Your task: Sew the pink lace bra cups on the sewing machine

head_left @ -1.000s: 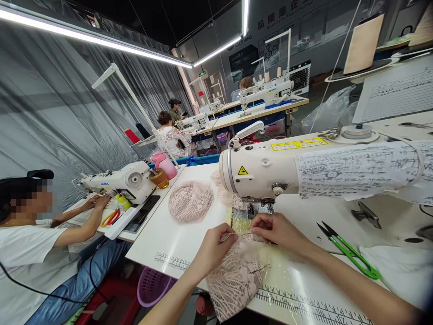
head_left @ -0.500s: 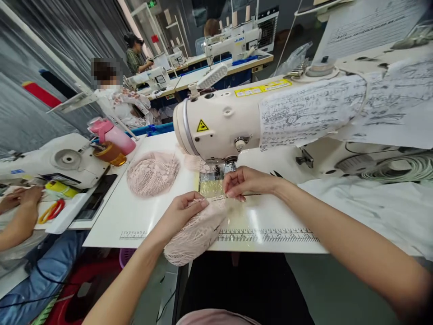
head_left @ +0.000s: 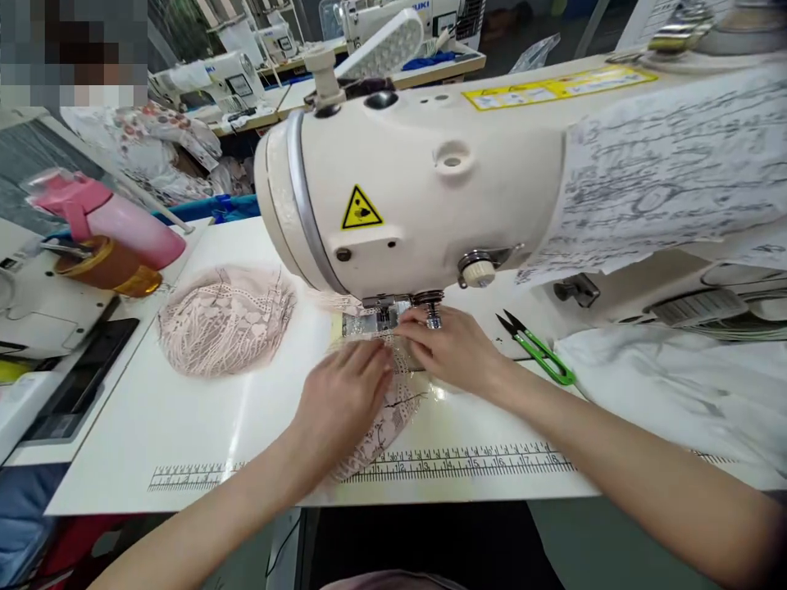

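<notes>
A pale pink lace piece (head_left: 397, 418) lies in front of the sewing machine (head_left: 393, 180), its upper end close to the presser foot (head_left: 385, 317). My left hand (head_left: 344, 393) rests on the lace with curled fingers, gripping its edge and covering much of it. Just right of the presser foot, my right hand (head_left: 458, 348) pinches the lace's far edge; its fingertips are partly hidden behind the machine's needle area. Another bunched pink lace piece (head_left: 227, 324) sits on the table to the left.
Green-handled thread snips (head_left: 538, 348) lie right of my right hand, beside white cloth (head_left: 670, 385). A printed ruler (head_left: 461, 465) runs along the table's front. A pink bottle (head_left: 116, 217) and brown cup (head_left: 107, 266) stand left. Another person (head_left: 147, 143) sits behind.
My view has moved closer to the machine. Both hands have brought the lace up to the presser foot, and my left hand has turned palm down over it. The snips now show fully.
</notes>
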`<action>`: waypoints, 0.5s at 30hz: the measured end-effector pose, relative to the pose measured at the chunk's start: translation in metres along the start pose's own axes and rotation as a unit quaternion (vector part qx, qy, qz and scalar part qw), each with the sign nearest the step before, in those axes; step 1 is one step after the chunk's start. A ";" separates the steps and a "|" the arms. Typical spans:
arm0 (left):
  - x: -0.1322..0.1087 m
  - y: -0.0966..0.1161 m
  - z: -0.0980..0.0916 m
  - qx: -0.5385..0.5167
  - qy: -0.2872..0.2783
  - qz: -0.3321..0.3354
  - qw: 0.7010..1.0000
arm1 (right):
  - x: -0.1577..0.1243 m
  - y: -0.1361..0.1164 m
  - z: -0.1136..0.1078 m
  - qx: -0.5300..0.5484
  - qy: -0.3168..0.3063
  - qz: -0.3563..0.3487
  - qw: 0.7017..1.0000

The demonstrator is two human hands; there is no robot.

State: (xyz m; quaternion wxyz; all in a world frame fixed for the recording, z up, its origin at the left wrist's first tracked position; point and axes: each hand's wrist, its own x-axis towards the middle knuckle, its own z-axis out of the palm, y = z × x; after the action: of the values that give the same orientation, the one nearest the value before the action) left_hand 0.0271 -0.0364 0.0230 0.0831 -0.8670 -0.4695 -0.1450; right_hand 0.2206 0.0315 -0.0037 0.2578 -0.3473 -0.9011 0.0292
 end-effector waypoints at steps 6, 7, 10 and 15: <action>-0.003 -0.004 0.021 0.030 0.017 0.055 0.998 | 0.000 -0.003 0.002 -0.131 -0.003 -0.051 0.990; -0.001 -0.008 0.023 0.023 0.017 0.052 0.998 | 0.001 -0.002 0.003 -0.146 -0.004 -0.054 0.988; 0.003 -0.016 0.024 0.005 0.015 0.043 0.999 | -0.001 0.003 0.009 -0.175 -0.008 -0.056 0.983; 0.005 -0.021 0.025 -0.006 0.014 0.032 0.999 | -0.012 0.008 0.023 -0.156 -0.052 -0.016 0.986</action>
State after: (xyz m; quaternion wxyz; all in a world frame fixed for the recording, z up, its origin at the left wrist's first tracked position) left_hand 0.0165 -0.0139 0.0009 0.0894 -0.8801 -0.4392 -0.1567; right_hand 0.2223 0.0330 -0.0306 0.1540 -0.3665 -0.9124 -0.0975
